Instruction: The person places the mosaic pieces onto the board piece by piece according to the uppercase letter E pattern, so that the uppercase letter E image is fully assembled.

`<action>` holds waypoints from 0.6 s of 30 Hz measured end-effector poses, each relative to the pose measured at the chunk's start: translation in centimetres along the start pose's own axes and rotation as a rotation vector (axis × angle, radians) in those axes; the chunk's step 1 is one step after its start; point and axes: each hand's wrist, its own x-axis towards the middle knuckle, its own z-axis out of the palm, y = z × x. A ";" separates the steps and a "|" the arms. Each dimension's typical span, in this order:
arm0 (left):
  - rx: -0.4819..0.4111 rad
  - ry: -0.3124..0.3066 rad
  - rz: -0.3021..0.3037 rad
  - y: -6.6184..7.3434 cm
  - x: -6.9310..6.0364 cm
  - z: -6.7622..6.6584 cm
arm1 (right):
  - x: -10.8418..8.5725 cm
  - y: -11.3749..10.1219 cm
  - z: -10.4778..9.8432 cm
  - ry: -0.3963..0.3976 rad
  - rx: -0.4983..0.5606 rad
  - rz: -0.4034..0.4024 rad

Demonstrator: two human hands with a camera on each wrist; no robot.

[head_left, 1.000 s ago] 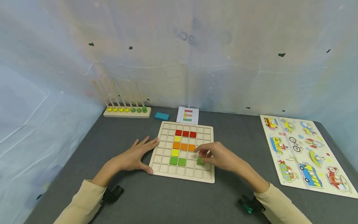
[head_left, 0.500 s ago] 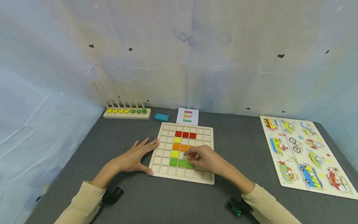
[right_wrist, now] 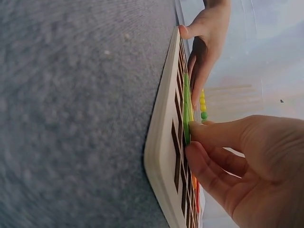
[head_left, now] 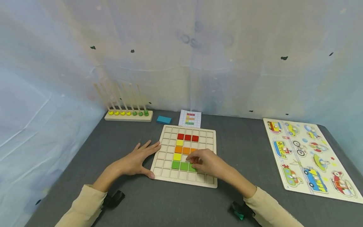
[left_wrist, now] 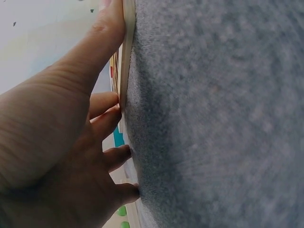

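A light wooden grid board [head_left: 167, 164] lies on the table in the head view. On it are red tiles [head_left: 187, 137], yellow tiles [head_left: 177, 157], orange tiles [head_left: 186, 150] and a row of green tiles [head_left: 184, 166]. My left hand [head_left: 136, 161] is spread at the board's left edge, thumb and some fingertips touching it. Bent over the board, my right hand [head_left: 208, 161] pinches the right-hand green tile [right_wrist: 186, 128] of that row between thumb and fingers. The tile lies in or on its cell; the fingers partly cover it.
A pattern card [head_left: 190, 119] lies just behind the board, beside a blue block [head_left: 164, 119]. Farther left stands a bead stand [head_left: 129, 117] with upright pegs. A vehicle picture puzzle [head_left: 307, 157] lies at the right. A pale sheet [head_left: 215, 63] hangs behind the table.
My right hand has moved left with the green tile, from the right part of the board to the end of the green row. The left hand has stayed at the board's edge.
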 end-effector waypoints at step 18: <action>0.075 0.053 0.028 0.0 0.2 -0.1 | -2.3 0.3 -1.9 0.056 -0.103 0.031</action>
